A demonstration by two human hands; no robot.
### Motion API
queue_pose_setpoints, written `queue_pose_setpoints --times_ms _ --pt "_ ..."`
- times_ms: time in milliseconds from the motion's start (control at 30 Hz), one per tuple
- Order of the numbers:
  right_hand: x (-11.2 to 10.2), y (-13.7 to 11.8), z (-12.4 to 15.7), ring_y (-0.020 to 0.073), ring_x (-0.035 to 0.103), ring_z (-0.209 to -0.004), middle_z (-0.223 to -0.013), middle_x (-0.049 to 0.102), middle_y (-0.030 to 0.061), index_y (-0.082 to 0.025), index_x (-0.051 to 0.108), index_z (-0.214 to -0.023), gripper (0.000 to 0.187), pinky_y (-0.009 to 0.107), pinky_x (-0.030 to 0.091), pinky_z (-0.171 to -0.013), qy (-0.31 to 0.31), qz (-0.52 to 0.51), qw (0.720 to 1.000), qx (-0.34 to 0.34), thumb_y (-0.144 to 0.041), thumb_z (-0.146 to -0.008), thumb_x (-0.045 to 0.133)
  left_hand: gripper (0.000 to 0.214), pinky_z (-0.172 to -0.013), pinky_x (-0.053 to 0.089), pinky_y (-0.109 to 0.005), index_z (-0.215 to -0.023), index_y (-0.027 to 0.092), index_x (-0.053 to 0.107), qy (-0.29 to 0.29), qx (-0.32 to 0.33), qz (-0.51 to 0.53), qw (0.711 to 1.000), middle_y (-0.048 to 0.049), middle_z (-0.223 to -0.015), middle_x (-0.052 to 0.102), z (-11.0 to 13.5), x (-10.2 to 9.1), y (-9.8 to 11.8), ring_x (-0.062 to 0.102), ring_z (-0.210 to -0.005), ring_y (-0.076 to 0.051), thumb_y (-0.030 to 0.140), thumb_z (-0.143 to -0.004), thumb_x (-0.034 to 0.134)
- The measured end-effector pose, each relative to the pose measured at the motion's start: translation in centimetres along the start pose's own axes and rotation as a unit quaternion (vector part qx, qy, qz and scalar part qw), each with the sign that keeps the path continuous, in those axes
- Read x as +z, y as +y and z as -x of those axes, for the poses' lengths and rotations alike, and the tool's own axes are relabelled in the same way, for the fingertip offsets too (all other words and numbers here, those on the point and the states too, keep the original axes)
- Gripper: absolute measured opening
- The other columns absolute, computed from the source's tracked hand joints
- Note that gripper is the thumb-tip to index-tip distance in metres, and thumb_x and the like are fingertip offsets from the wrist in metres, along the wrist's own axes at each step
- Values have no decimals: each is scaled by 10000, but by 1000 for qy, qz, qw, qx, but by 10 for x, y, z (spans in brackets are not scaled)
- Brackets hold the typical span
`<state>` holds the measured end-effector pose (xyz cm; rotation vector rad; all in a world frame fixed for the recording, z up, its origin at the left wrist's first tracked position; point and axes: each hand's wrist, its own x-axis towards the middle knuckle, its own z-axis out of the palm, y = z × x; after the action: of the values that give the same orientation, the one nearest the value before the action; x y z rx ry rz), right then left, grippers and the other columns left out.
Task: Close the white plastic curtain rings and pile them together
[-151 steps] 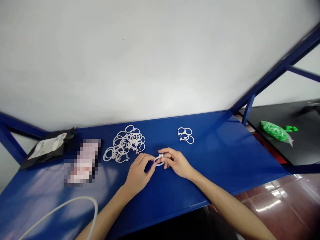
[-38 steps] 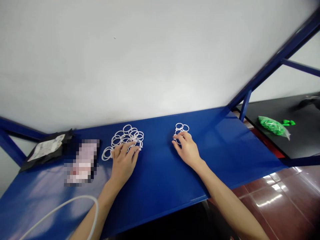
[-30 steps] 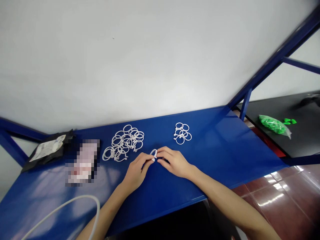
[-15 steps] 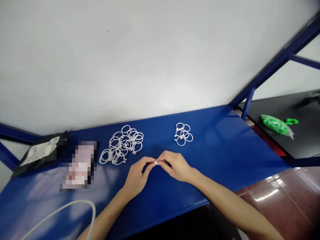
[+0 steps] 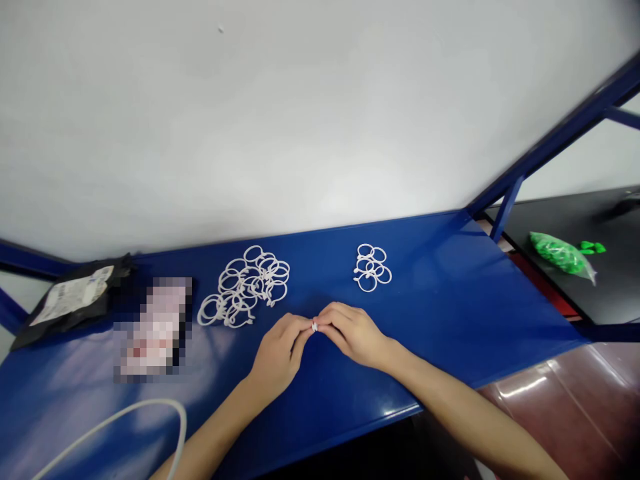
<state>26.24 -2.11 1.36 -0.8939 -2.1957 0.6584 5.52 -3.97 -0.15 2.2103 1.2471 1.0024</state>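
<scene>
A small white plastic piece is pinched between the fingertips of both hands, just above the blue tabletop; most of it is hidden by the fingers. My left hand holds it from the left with thumb and forefinger closed. From the other side my right hand grips it the same way. Beyond my left hand lies a loose pile of white plastic rings with small clasp-like ends. A smaller group of similar white rings lies behind my right hand.
On the blue table, a black package and a blurred-out flat item lie at left. A white cable loops at lower left. Blue frame bars rise at right. A bag of green pieces rests on a black surface beyond.
The view has shifted slightly. Both hands still pinch the white piece, which now looks turned, and the left fingers have drawn closer together. The ring piles have not changed.
</scene>
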Motion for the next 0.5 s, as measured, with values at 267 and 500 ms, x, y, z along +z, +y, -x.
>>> queue_pose_setpoints --times_ms 267,500 --pt "10 -8 5 176 641 -747 -869 708 65 -177 623 -998 189 301 537 -679 6 145 989 -43 -202 -1050 443 256 -717 479 -332 -944 203 654 39 118 -177 976 -37 -903 741 1 0 5 643 -778 -186 48 -964 450" --pt "9 -7 2 179 643 -753 -864 715 66 -167 647 -1001 199 303 534 -691 5 173 983 -52 -190 -1047 454 251 -732 467 -347 -965 201 680 32 149 -209 966 -36 -896 747 -3 1 4 635 -787 -193 50 -953 480"
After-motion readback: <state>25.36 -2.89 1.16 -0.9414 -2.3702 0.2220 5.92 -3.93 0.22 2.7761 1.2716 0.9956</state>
